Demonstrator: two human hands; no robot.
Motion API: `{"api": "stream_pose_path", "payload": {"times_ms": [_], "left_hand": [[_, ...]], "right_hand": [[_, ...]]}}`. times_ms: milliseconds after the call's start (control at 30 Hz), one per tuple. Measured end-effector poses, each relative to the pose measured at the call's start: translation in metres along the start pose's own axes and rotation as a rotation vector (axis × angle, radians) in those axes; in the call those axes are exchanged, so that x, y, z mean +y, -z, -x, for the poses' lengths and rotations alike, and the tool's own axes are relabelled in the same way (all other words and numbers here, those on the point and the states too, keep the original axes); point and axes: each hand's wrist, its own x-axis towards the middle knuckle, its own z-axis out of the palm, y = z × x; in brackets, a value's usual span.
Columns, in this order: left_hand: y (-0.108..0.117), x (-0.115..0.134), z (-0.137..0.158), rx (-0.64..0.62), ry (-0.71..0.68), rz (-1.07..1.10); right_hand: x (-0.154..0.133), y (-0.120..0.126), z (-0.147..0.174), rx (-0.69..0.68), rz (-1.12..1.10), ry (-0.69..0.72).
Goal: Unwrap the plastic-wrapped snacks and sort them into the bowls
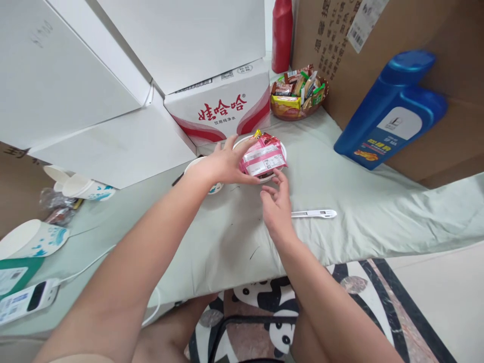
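My left hand [232,164] reaches across a white bowl [284,147], its fingers spread at the bowl's left side and over its rim. In the bowl lies a pink snack packet [264,157] with a white label, along with other small red and yellow wrapped pieces. My right hand [278,204] is at the bowl's near right edge, fingers loosely bent and apart, with nothing visible in it. Its index fingertip is close to the rim; whether it touches I cannot tell. A white utility knife [317,214] lies just right of my right hand. Behind my left wrist, a paper cup [216,188] is mostly hidden.
Behind the bowl stands a white carton [227,113] with red lettering. A basket of snacks [298,113], a red bottle [282,38] and a blue bottle [389,116] stand right. Paper cups [85,187] and a white device with a cable [36,297] lie left.
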Motion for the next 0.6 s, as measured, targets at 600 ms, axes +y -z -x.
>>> {"api": "stream_pose_path", "payload": {"times_ms": [600], "left_hand": [[-0.002, 0.021, -0.046, -0.109, 0.079, -0.083]], "right_hand": [[-0.003, 0.013, -0.018, 0.059, -0.038, -0.104]]}}
